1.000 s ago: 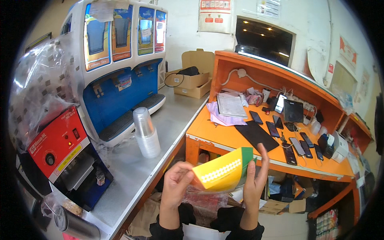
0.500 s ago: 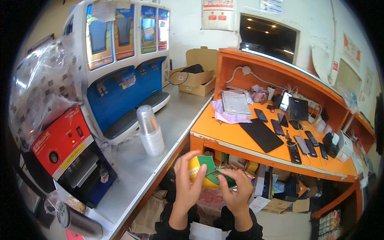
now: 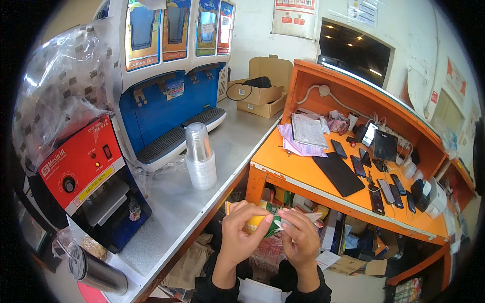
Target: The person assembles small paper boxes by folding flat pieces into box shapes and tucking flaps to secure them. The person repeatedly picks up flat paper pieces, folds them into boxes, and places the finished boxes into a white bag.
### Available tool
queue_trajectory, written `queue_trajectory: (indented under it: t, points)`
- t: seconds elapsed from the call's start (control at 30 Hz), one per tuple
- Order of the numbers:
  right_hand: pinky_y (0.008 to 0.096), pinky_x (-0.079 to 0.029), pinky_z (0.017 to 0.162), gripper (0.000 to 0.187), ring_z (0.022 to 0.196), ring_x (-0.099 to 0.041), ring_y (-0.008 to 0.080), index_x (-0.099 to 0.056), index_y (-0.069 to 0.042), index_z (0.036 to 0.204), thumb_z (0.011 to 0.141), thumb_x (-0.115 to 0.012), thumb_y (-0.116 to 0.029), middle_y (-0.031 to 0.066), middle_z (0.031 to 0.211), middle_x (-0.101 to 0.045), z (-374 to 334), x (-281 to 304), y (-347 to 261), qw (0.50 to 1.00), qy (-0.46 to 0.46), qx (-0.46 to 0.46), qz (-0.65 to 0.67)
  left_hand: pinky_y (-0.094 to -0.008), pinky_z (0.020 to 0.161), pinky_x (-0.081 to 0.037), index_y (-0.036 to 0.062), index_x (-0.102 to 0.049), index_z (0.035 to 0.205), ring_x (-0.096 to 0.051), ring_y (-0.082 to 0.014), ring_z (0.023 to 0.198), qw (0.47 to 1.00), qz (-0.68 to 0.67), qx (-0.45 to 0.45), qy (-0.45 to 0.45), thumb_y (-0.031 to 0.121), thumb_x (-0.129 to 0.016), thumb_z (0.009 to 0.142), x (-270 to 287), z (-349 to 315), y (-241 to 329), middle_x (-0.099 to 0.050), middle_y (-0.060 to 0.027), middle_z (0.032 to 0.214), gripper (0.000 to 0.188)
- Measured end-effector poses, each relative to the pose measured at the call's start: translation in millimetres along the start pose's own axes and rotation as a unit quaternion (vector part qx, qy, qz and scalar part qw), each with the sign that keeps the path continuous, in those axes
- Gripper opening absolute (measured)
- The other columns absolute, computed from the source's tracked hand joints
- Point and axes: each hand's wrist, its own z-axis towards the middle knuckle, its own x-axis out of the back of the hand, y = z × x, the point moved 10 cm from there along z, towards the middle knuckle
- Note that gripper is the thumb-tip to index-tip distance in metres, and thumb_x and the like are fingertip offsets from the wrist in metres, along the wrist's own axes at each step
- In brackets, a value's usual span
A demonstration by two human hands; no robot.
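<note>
- A red sealing machine (image 3: 83, 159) stands far left of the left hand, on a metal counter (image 3: 169, 214), its dial facing out, presumably for easy reach.
- A steel tumbler (image 3: 103, 275) sits below it, also well left of the left hand, upright at the counter's near end.
- Beyond the left hand, a drink dispenser (image 3: 166, 113) backs the counter, its spouts overhanging a tray, likely to catch drips.
- Clear cups (image 3: 201, 169) stand nested above and left of the left hand, probably to save room.
- The left hand (image 3: 235, 236) grips a yellow-and-green carton (image 3: 254, 223) between thumb and fingers, apparently to steady it.
- The right hand (image 3: 303, 235) pinches the carton's green end, just beside the left; the carton is held between both hands, in front of the counter's edge.
- Right of the right hand, phones (image 3: 385, 191) lie clustered on an orange desk (image 3: 293, 162), some beside cables, perhaps for charging.
</note>
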Motion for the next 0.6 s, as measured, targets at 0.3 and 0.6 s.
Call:
queue_trajectory:
  t: [0.3, 0.6]
  points:
    - [0.0307, -0.047, 0.082, 0.032, 0.085, -0.058, 0.0137, -0.050, 0.000, 0.106, 0.078, -0.065, 0.005, 0.0067, 0.083, -0.057, -25, -10, 57, 0.865, -0.002, -0.348, 0.361, -0.0299, 0.066, -0.034, 0.0060, -0.064, 0.074, -0.049, -0.0180, 0.062, 0.991, -0.058, -0.054, -0.109, 0.010, -0.074, 0.069, -23, 1, 7, -0.058, -0.0041, 0.065, 0.012]
    - [0.0349, -0.039, 0.088, 0.049, 0.095, -0.052, 0.0220, -0.042, 0.001, 0.117, 0.086, -0.060, -0.033, 0.0105, 0.097, -0.054, -27, 12, 51, 0.905, 0.088, -0.315, 0.271, -0.0290, 0.069, -0.033, 0.0154, -0.063, 0.085, -0.049, -0.0132, 0.068, 0.918, 0.194, -0.302, 0.166, 0.016, -0.081, 0.062, -8, -48, 56, -0.051, 0.0058, 0.070, 0.029]
